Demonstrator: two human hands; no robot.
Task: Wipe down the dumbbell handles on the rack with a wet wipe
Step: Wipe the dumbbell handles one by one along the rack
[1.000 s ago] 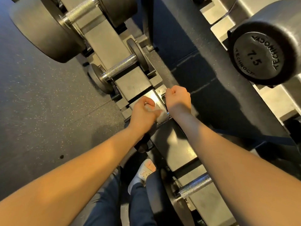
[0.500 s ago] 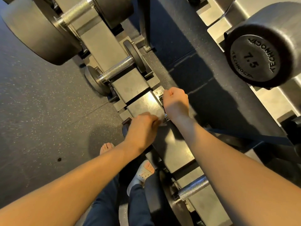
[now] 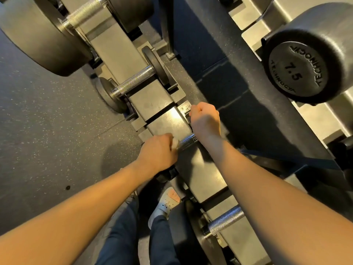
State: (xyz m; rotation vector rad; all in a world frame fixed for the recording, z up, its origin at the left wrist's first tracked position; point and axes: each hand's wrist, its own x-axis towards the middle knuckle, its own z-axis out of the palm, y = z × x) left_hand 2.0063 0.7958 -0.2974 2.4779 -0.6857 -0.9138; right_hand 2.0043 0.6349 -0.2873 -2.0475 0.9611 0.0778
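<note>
A small dumbbell lies across the low rack, and a short stretch of its knurled chrome handle shows between my hands. My left hand is curled around the handle's left part with a white wet wipe bunched under its fingers. My right hand is a fist over the dumbbell's right end; whether it grips the weight plate is hidden. More knurled handles lie further up and at the top, and one lies nearer to me.
A large black 7.5 dumbbell head sits on the upper rack tier at the right. Big black weight heads overhang the speckled rubber floor at the left. My foot in a white shoe stands under the rack.
My left hand has slid left along the handle with the wipe, baring a stretch of chrome beside my right wrist. My right hand has stayed on the dumbbell's right end.
</note>
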